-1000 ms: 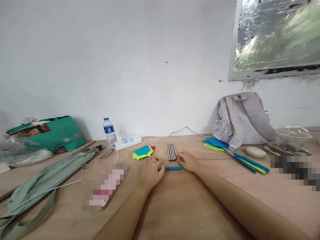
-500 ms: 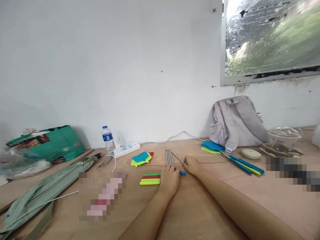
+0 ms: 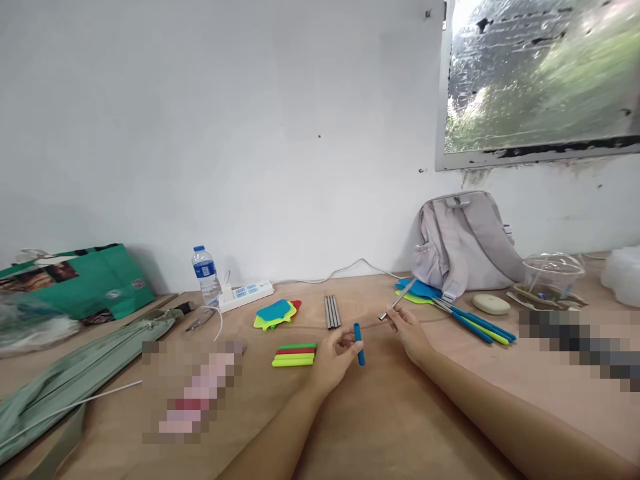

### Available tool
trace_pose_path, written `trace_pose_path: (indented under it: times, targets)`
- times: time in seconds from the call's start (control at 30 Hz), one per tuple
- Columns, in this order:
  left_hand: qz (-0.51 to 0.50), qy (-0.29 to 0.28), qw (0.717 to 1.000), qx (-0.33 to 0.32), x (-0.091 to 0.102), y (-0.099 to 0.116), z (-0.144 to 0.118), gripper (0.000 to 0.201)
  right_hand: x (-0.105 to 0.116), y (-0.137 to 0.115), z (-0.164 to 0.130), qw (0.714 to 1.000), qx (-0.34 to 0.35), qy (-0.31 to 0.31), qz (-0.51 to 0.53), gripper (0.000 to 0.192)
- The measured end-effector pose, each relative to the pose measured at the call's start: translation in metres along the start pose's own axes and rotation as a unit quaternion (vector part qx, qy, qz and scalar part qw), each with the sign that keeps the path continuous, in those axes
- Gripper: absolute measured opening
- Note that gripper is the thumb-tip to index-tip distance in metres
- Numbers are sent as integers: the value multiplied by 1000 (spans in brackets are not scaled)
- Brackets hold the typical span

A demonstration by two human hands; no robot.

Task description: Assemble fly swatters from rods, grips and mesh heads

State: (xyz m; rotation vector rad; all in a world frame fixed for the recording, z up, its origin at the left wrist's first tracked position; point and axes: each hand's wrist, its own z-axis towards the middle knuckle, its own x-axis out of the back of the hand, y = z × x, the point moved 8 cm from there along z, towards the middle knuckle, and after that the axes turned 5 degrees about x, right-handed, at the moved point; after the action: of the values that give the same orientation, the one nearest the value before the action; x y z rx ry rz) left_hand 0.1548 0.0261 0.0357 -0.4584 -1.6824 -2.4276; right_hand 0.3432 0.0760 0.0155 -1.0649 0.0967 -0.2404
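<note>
the left hand (image 3: 336,353) pinches a short blue sleeve (image 3: 359,343) between fingertips, held nearly upright just above the desk (image 3: 380,420). the right hand (image 3: 407,330) grips a thin metal straw (image 3: 397,304), tilted up toward the backpack (image 3: 463,240). more metal straws (image 3: 332,311) lie beyond, and coloured sleeves (image 3: 295,355) lie left of the hands.

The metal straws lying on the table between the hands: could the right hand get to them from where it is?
Probably yes. The metal straws lie in the open just left of the right hand, with bare table between. But its fingers already hold one thin metal rod, so that grip is occupied.
</note>
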Motion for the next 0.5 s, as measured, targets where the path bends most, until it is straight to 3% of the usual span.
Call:
trace_pose_path:
  times: [0.13, 0.27, 0.5]
  targets:
    - [0, -26, 1000, -3, -4, -3, 2, 30, 2, -24, -20, 996, -6, 20, 88, 33]
    - [35, -49, 998, -26, -9, -1, 1, 29, -4, -54, -29, 993, 46, 6, 111, 28]
    - [112, -109, 987, -32, -22, 4, -6, 30, -22, -65, -38, 987, 95, -85, 96, 27]
